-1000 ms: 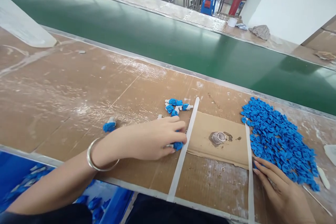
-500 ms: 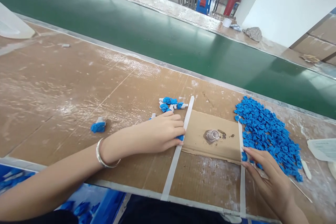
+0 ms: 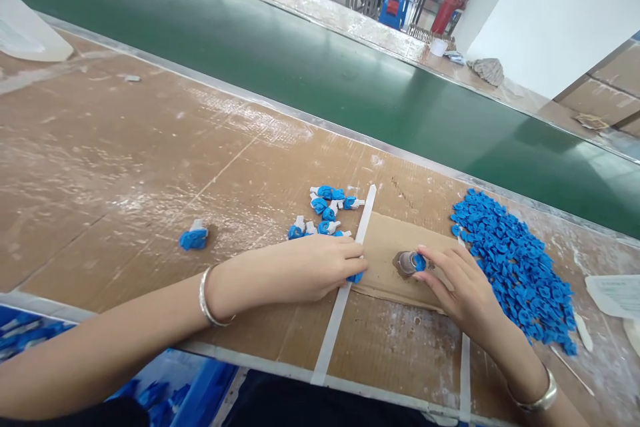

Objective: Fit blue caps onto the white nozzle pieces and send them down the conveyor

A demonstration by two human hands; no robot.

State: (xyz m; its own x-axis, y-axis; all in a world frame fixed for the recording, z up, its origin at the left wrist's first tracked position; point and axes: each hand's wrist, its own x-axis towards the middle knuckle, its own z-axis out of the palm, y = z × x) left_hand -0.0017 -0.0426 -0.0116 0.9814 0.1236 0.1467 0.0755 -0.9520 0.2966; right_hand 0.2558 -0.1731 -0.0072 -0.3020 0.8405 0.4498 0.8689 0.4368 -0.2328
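My left hand (image 3: pixel 320 265) is closed on a blue piece (image 3: pixel 355 277) by the left white tape strip (image 3: pixel 334 337); its fingers hide most of that piece. With thumb and forefinger, my right hand (image 3: pixel 457 280) pinches a small blue disc-like part (image 3: pixel 419 261) at the mouth of a little clear cup (image 3: pixel 406 263). The cup stands on a stained cardboard sheet (image 3: pixel 390 233). Just behind my left hand lie several blue pieces with whitish stubs (image 3: pixel 327 207). Another such blue piece (image 3: pixel 193 238) sits alone farther left.
A heap of small blue parts (image 3: pixel 520 267) covers the table's right side, beside a white stick (image 3: pixel 583 332) and a thin swab-like stick (image 3: pixel 573 371). Beyond the table runs a green conveyor belt (image 3: pixel 300 73). White bottles lie at both sides. Below the front edge, a blue bin (image 3: pixel 200 387) holds blue pieces.
My right hand has picked up a small blue part by the heap's near edge and carried it left to the cup. My left hand stays by the tape with its blue piece.
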